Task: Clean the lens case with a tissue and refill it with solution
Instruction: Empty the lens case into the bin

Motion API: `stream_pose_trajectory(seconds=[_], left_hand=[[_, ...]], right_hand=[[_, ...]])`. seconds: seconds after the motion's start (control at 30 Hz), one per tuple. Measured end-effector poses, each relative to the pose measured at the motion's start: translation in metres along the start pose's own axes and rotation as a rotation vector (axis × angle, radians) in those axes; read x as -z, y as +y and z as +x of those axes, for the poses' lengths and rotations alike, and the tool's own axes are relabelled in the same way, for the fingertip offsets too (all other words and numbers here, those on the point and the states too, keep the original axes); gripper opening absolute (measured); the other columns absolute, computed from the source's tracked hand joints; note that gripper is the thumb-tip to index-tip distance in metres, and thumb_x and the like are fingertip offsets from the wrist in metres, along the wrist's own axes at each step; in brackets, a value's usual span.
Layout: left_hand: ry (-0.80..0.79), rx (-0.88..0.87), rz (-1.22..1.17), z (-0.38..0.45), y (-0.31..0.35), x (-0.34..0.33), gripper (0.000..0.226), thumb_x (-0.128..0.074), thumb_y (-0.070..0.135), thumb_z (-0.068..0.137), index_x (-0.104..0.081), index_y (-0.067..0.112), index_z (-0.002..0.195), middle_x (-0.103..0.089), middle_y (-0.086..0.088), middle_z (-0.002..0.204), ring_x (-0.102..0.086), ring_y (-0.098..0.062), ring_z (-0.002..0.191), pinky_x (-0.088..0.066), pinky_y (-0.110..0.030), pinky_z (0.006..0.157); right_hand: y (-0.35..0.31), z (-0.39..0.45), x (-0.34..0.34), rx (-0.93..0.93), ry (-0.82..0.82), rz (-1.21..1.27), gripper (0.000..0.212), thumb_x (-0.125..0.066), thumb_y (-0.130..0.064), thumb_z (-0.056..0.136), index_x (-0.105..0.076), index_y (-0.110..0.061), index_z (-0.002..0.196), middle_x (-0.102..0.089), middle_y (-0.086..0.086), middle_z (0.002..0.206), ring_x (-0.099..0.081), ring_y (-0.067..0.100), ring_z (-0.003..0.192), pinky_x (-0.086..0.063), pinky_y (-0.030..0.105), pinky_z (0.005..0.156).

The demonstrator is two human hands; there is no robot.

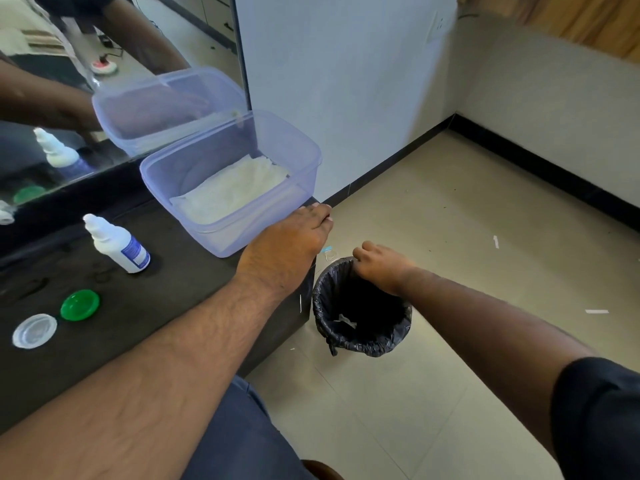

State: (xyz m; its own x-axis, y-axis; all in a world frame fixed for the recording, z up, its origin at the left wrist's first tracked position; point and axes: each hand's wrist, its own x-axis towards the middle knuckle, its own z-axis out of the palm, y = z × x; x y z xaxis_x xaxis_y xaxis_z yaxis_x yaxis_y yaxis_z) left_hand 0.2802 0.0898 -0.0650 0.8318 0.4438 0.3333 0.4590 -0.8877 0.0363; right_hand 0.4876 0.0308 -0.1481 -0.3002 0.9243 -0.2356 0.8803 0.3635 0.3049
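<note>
My left hand [289, 242] lies palm-down at the counter's [138, 341] right edge, touching the near corner of the box [301, 157]; fingers together, flat, gripping nothing. My right hand [377, 268] hangs over the bin [360, 337], fingers curled in toward the palm. Can't tell if anything's in it. A small clear piece w/ a blue bit [329, 252] shows just past my knuckles, too blurred to name.

Counter's black & glossy, w/ faint wet smears near the bottle [117, 242]. Bottle stands upright, white w/ a blue label, cap on. In front of it, near my edge, two round caps lie side by side, just apart: green cap [80, 305] & white cap [34, 331]. The lens case body itself I can't make out.

Box is clear bluish plastic, open, w/ white tissues [232, 190] lying flat in it. It sits at the counter's far right corner, against a mirror [52, 98] that repeats box, bottle & my arm.

Bin is on the floor [467, 237], just beside the counter's end, lined w/ a black bag; a white scrap [346, 320] lies inside. Floor's pale beige tile w/ a few white paper bits scattered. Walls are white w/ a black skirting [540, 171]. A switch plate [438, 26] is on the wall, and wood shows top right.
</note>
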Motion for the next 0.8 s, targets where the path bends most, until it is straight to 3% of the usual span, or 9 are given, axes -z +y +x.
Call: stream_pose_trajectory(seconds=[0.07, 0.13, 0.27, 0.43, 0.5, 0.6, 0.67, 0.73, 0.8], left_hand=[[0.003, 0.005, -0.007, 0.001, 0.0, 0.001, 0.049, -0.081, -0.007, 0.065, -0.067, 0.001, 0.111, -0.066, -0.011, 0.119, -0.066, -0.026, 0.105, -0.057, -0.034, 0.084], [0.009, 0.006, -0.005, 0.0, 0.001, 0.001, 0.047, -0.081, -0.007, 0.064, -0.068, 0.001, 0.109, -0.066, -0.011, 0.118, -0.067, -0.027, 0.104, -0.057, -0.034, 0.083], [-0.002, -0.016, 0.017, 0.0, 0.002, 0.001, 0.046, -0.083, -0.004, 0.062, -0.07, 0.002, 0.105, -0.067, -0.011, 0.118, -0.066, -0.025, 0.104, -0.052, -0.031, 0.09], [-0.058, -0.051, 0.115, -0.003, 0.0, -0.002, 0.045, -0.08, 0.005, 0.068, -0.068, 0.006, 0.111, -0.06, -0.01, 0.13, -0.061, -0.023, 0.115, -0.044, -0.029, 0.101], [-0.08, -0.019, 0.084, -0.004, -0.001, -0.002, 0.039, -0.081, 0.005, 0.067, -0.07, 0.007, 0.105, -0.06, -0.009, 0.131, -0.061, -0.023, 0.115, -0.046, -0.029, 0.098], [-0.08, 0.035, -0.064, 0.0, -0.001, 0.005, 0.016, -0.073, 0.002, 0.077, -0.073, 0.005, 0.093, -0.057, -0.007, 0.135, -0.059, -0.024, 0.119, -0.05, -0.029, 0.093], [-0.065, 0.071, -0.209, 0.001, 0.003, 0.014, 0.016, -0.062, 0.005, 0.088, -0.072, 0.003, 0.1, -0.052, -0.006, 0.142, -0.051, -0.022, 0.128, -0.04, -0.025, 0.101], [-0.029, 0.122, -0.34, -0.009, 0.006, 0.023, 0.021, -0.055, 0.009, 0.092, -0.071, 0.004, 0.105, -0.051, -0.005, 0.143, -0.046, -0.017, 0.131, -0.027, -0.016, 0.103], [0.031, 0.218, -0.445, -0.032, 0.007, 0.033, 0.018, -0.058, 0.007, 0.09, -0.072, 0.004, 0.101, -0.06, -0.007, 0.132, -0.055, -0.016, 0.122, -0.031, -0.014, 0.098]], right_hand=[[-0.001, -0.003, 0.001, 0.009, -0.01, -0.066, 0.016, -0.079, -0.008, 0.057, -0.07, -0.006, 0.069, -0.063, 0.008, 0.074, -0.059, 0.024, 0.066, -0.05, 0.027, 0.052], [0.0, -0.005, 0.006, -0.02, 0.008, -0.014, 0.015, -0.064, -0.004, 0.078, -0.068, -0.003, 0.091, -0.062, 0.012, 0.095, -0.057, 0.028, 0.087, -0.052, 0.034, 0.071], [0.007, -0.01, 0.006, -0.351, 0.197, 0.244, 0.014, -0.055, 0.004, 0.081, -0.062, 0.0, 0.093, -0.055, 0.018, 0.099, -0.05, 0.033, 0.094, -0.05, 0.042, 0.079], [-0.013, -0.025, -0.021, -0.44, -0.061, 0.438, 0.022, -0.051, -0.008, 0.089, -0.062, -0.006, 0.108, -0.054, 0.013, 0.111, -0.051, 0.031, 0.109, -0.044, 0.037, 0.086], [-0.017, -0.025, -0.02, -0.545, -0.029, 0.612, 0.025, -0.06, -0.011, 0.084, -0.065, -0.01, 0.108, -0.058, 0.012, 0.107, -0.055, 0.032, 0.104, -0.044, 0.034, 0.082], [-0.025, -0.027, 0.002, -0.683, 0.219, 0.86, 0.037, -0.069, -0.013, 0.08, -0.066, -0.014, 0.116, -0.064, 0.007, 0.102, -0.058, 0.023, 0.093, -0.041, 0.025, 0.076], [-0.032, -0.037, 0.031, -0.745, 0.355, 1.05, 0.04, -0.073, -0.014, 0.079, -0.066, -0.015, 0.118, -0.067, 0.0, 0.091, -0.058, 0.01, 0.077, -0.04, 0.012, 0.072], [-0.038, -0.051, 0.058, -0.742, 0.445, 1.206, 0.038, -0.077, -0.014, 0.076, -0.068, -0.018, 0.113, -0.063, -0.008, 0.073, -0.053, -0.002, 0.06, -0.039, 0.003, 0.061], [-0.046, -0.064, 0.082, -0.67, 0.498, 1.288, 0.037, -0.079, -0.014, 0.075, -0.068, -0.021, 0.11, -0.06, -0.014, 0.065, -0.053, -0.006, 0.056, -0.04, 0.002, 0.06]])
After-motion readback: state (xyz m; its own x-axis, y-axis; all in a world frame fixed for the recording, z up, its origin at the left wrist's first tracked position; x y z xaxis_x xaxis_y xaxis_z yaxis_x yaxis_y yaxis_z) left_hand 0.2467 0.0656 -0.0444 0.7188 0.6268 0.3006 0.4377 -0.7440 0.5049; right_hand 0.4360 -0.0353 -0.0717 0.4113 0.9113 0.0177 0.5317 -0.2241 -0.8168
